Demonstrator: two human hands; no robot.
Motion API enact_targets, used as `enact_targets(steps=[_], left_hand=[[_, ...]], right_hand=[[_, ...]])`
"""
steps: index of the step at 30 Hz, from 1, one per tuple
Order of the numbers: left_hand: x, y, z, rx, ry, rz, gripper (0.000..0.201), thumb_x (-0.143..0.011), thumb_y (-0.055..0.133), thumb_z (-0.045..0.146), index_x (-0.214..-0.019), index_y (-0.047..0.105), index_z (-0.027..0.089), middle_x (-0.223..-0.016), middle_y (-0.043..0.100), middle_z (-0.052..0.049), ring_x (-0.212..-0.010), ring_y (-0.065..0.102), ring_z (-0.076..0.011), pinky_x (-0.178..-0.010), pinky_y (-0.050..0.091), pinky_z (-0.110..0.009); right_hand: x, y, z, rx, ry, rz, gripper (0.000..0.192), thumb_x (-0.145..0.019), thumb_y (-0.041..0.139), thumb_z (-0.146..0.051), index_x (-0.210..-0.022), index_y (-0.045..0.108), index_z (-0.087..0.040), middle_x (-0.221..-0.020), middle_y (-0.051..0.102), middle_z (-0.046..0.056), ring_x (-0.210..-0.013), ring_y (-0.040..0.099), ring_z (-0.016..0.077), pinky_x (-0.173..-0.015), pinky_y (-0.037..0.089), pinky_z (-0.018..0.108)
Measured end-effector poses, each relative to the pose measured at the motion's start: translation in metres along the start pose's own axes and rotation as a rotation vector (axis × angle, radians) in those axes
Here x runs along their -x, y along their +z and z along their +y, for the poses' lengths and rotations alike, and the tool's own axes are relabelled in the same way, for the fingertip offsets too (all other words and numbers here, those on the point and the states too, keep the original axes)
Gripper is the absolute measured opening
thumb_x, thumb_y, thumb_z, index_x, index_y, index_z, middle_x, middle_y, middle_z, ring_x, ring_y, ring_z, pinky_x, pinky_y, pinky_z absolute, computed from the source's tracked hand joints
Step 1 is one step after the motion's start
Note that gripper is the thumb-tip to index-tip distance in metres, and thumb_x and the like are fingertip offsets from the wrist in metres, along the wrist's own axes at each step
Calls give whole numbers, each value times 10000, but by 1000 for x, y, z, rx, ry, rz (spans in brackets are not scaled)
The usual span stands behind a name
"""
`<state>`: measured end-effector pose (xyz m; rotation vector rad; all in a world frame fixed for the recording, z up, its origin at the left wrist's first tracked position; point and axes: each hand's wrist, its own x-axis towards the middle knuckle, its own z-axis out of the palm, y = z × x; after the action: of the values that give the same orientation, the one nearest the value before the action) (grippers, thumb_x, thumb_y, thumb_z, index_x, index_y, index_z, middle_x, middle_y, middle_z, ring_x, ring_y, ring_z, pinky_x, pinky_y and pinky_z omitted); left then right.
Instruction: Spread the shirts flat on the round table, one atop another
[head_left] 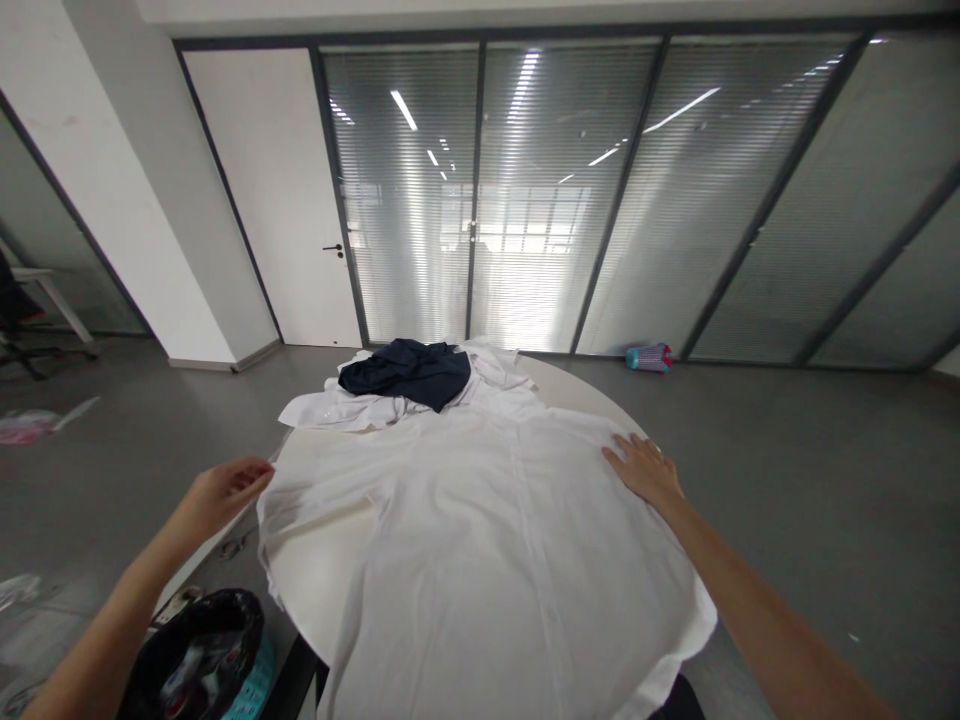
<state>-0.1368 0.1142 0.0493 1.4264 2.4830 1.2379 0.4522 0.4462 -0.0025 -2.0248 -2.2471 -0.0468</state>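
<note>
White shirt (487,540) spread flat; left hand (221,492) pinches its edge, right hand (645,468) presses.

I note the white shirt (487,540) covers most of the desk (315,560), and its hem runs off the bottom edge. My left hand (221,492) hides its fingertips at the sleeve. The bin (202,650) contents are too blurred to identify.
</note>
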Motion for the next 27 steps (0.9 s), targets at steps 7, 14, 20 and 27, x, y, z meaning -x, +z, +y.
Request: enact_targets(steps=[7, 14, 20, 27], left_hand=[[-125, 70, 106, 15, 258, -38, 389, -732, 620, 424, -1027, 675, 177, -1092, 686, -100, -826, 680, -218, -747, 536, -315], [-157, 121, 159, -155, 207, -73, 358, -870, 574, 397, -1079, 663, 120, -1018, 670, -155, -1064, 601, -261, -888, 408, -391], [-168, 116, 175, -177, 84, 55, 324, -963, 466, 393, -1098, 595, 127, -933, 672, -176, -1024, 617, -318, -836, 409, -415], [-149, 60, 214, 422, 340, 513, 309, -1009, 390, 399, -809, 495, 188, -799, 554, -39, -832, 568, -196, -795, 445, -315]], right_hand=[[-2, 2, 2, -11, 7, 22, 641, -965, 237, -610, -1469, 451, -277, -1578, 350, 85, -1443, 305, 326, -1122, 306, 570], [0, 2, 2, -16, 1, 28, 638, -965, 254, -606, -1465, 461, -269, -1568, 368, 97, -1434, 320, 338, -1106, 321, 576], [3, -3, -1, -4, 0, 40, 606, -974, 271, -573, -1445, 483, -256, -1560, 383, 99, -1424, 343, 326, -1092, 340, 567], [7, -4, -3, 11, 4, 70, 581, -973, 318, -547, -1409, 523, -222, -1524, 428, 114, -1390, 380, 332, -1103, 318, 559]])
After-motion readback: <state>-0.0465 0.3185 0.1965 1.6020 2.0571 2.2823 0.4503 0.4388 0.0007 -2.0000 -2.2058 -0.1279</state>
